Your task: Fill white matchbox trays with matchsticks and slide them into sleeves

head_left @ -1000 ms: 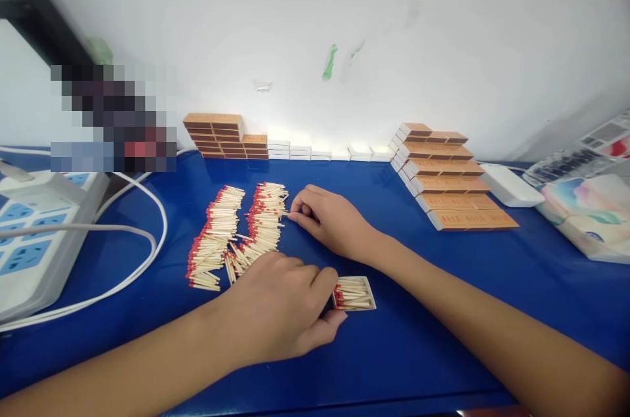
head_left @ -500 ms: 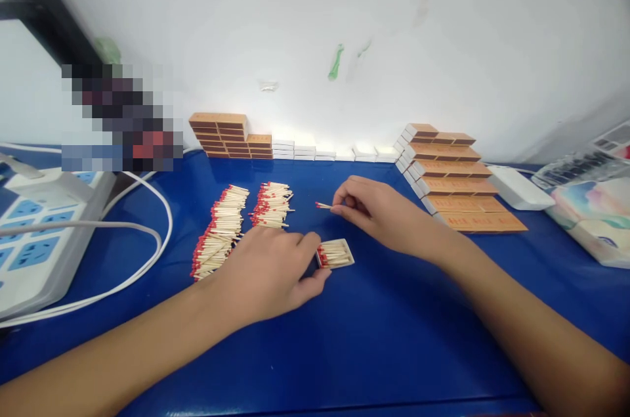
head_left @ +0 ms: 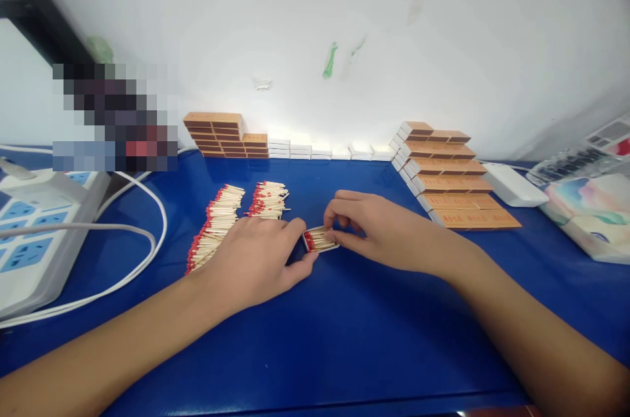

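Note:
My left hand (head_left: 260,251) grips the left end of a small matchbox tray (head_left: 327,249) between thumb and fingers. Inside the tray lie red-headed matches (head_left: 315,239), heads toward the left. With its fingers pinched, my right hand (head_left: 377,230) is at the tray's right end, fingertips on the matches there; which of them it holds is partly hidden. Left of the tray, one long pile of matches (head_left: 221,213) curves down behind my left hand. A shorter pile of matches (head_left: 268,198) lies just beyond that hand.
Against the wall stand brown matchboxes (head_left: 214,128) and low stacks of white trays (head_left: 300,148). Stepped stacks of matchboxes (head_left: 447,184) rise at the right, beside a white device (head_left: 514,186) and a tissue pack (head_left: 575,217). A power strip (head_left: 44,240) with cables occupies the left.
My right hand has moved down and left with the matches it was pinching, from beyond the tray to the tray's right end. My left hand keeps its hold on the tray.

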